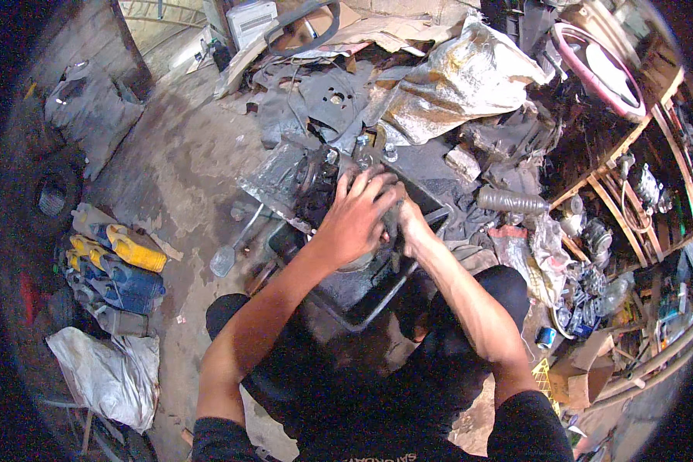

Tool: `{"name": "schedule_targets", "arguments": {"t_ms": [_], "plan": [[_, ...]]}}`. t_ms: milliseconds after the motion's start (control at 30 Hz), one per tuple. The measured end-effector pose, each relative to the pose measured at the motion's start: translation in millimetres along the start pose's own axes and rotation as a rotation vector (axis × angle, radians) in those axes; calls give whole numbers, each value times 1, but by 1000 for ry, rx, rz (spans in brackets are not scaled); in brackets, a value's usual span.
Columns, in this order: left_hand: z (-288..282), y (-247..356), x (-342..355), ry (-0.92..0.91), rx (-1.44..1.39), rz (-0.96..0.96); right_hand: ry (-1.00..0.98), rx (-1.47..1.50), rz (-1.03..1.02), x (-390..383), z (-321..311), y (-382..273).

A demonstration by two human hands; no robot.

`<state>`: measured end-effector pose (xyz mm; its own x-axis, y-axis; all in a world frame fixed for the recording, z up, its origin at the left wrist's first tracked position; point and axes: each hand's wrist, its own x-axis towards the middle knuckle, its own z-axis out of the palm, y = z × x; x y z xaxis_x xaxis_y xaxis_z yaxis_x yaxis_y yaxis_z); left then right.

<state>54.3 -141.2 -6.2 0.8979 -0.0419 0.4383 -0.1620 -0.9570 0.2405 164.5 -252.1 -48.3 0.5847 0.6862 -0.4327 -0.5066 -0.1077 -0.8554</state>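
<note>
Your left hand (356, 212) and right hand (412, 222) meet at a dark lump (393, 221) above the black tray (354, 327), though whether they grip it I cannot tell, and, looking grimy, they could let it slip in.

Basin (349, 322): black. Flat metal part (273, 183): grey, smeared black. Left hand (354, 215): black smudges on the fingers (373, 183). Shirt (377, 423): black, pale lettering. Container pile: yellow jugs (138, 245), dark blue jugs (135, 287). Lower-left sack (115, 377): off-white, grey smudges. 2nd sack (462, 81), up top: dirty white, yellow-brown blotches. Floor (189, 146): grey-brown, mottled darker. Big ring (577, 78) on right: pink. Steering-wheel-shaped ring (333, 35): black. Boxy unit (250, 23): white. Plastic bottle (512, 201): translucent grey-brown, banded. Can (546, 337): blue and dark. Lattice piece (542, 381): bright yellow. Carton (581, 381): brown.
</note>
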Motion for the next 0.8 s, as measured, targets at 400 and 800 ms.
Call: {"name": "schedule_targets", "arguments": {"t_ms": [400,800], "plan": [[-59,-50,-17,378,-203,-202,-654,-74,-209,-35,-15,-64],[-59,-31,-15,177,-501,-583,-495,-121,-608,-8,10,-54]]}}
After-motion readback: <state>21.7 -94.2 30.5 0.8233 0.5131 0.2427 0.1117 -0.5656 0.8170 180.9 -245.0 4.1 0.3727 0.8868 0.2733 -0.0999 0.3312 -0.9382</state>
